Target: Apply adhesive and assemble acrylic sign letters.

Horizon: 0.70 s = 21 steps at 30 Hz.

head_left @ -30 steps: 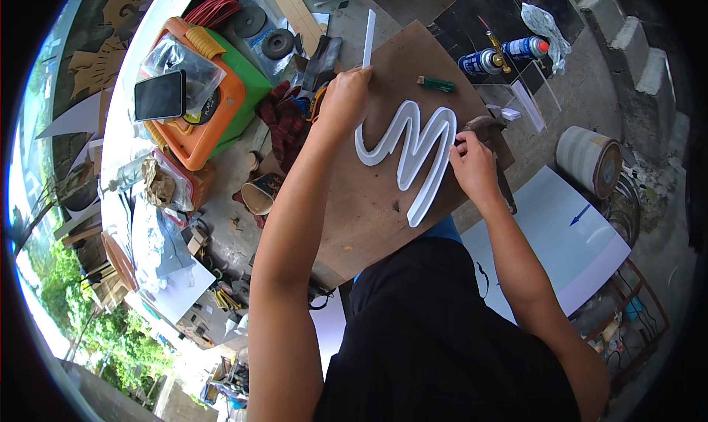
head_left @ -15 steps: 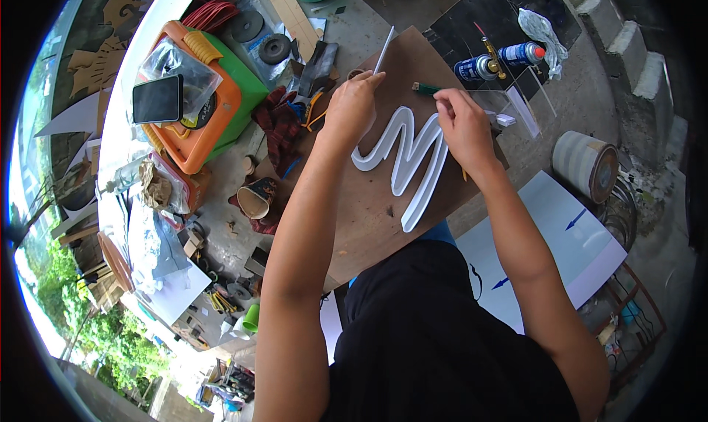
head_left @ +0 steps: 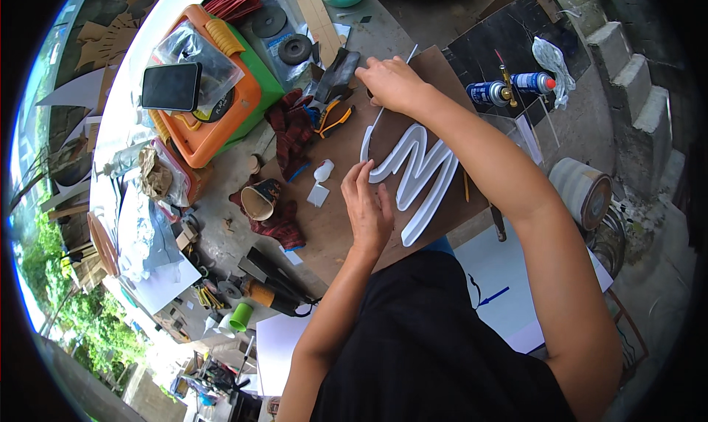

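A white zigzag strip shape (head_left: 414, 189) stands on edge on a brown board (head_left: 324, 237). My left hand (head_left: 369, 212) is at its left end, fingertips touching or just beside a short upright white strip (head_left: 366, 143), thumb apart. Farther off, my right hand (head_left: 394, 82) reaches across the board with curled fingers closed around a thin white rod (head_left: 412, 53). The rod pokes out beyond the hand and back toward the strip; where it ends near the strip I cannot tell. A small white cut piece (head_left: 321, 173) lies left of my left hand.
Dark red gloves (head_left: 289, 130), orange-handled pliers (head_left: 335, 118) and a paper cup (head_left: 259, 201) lie to the left. A phone (head_left: 171, 86) rests on an orange-and-green toolbox (head_left: 262, 101). Gas canisters (head_left: 487, 92) stand at the back right.
The white rod has passed from my left hand to my right. My left hand has come nearer, to the strip's end; my right has moved left. The green tool no longer shows.
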Motion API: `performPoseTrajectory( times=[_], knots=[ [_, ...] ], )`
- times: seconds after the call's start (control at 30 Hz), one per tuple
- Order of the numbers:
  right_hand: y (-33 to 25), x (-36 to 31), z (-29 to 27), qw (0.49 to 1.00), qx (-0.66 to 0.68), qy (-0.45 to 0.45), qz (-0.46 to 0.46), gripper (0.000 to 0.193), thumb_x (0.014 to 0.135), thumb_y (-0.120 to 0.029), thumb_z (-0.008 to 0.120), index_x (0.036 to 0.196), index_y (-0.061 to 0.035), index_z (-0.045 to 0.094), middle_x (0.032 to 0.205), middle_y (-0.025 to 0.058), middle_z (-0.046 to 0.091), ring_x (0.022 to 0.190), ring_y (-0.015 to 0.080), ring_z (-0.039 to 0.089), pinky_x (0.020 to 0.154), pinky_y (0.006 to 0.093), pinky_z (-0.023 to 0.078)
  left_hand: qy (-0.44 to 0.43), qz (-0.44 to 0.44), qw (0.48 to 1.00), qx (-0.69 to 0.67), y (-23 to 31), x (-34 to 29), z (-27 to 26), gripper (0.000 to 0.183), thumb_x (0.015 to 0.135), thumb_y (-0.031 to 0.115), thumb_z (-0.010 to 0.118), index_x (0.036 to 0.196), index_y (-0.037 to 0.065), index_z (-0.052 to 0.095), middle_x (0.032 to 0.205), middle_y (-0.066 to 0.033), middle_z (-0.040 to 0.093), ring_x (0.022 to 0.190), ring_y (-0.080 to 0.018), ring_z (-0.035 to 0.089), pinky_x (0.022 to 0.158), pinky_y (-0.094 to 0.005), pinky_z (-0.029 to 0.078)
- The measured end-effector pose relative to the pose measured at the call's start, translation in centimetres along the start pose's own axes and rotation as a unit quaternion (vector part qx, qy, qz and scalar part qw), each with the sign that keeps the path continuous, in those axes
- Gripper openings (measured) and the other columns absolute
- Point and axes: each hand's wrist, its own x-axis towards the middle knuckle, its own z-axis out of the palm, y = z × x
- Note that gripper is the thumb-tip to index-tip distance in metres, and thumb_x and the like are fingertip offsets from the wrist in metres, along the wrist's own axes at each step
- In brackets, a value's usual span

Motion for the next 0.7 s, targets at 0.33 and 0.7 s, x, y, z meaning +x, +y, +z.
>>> performPoseTrajectory(
  times=[0.33, 0.7],
  knots=[
    [2.8, 2.8, -0.9, 0.999, -0.024, -0.023, -0.016, 0.036, 0.084, -0.018, 0.082, 0.117, -0.0075, 0.070, 0.117, 0.0177, 0.072, 0.110, 0.0364, 0.072, 0.094, 0.0495, 0.056, -0.003, -0.062, 0.997, -0.034, -1.9, 0.9, 0.1, 0.055, 0.093, -0.004, 0.062, 0.146, -0.002, 0.049, 0.141, -0.0254, 0.052, 0.129, -0.0439, 0.052, 0.112, -0.0499, 0.042],
    [6.7, -8.0, -4.9, 0.938, 0.224, 0.201, 0.175, 0.016, 0.096, -0.009, 0.072, 0.109, -0.0009, 0.069, 0.096, 0.0129, 0.073, 0.085, 0.0229, 0.073, 0.077, 0.0349, 0.057, -0.042, -0.059, 0.997, 0.005, -3.8, -7.2, -3.3, 0.042, 0.089, -0.002, 0.068, 0.129, 0.003, 0.059, 0.121, -0.0164, 0.062, 0.111, -0.0367, 0.060, 0.100, -0.0470, 0.047]
  ],
)
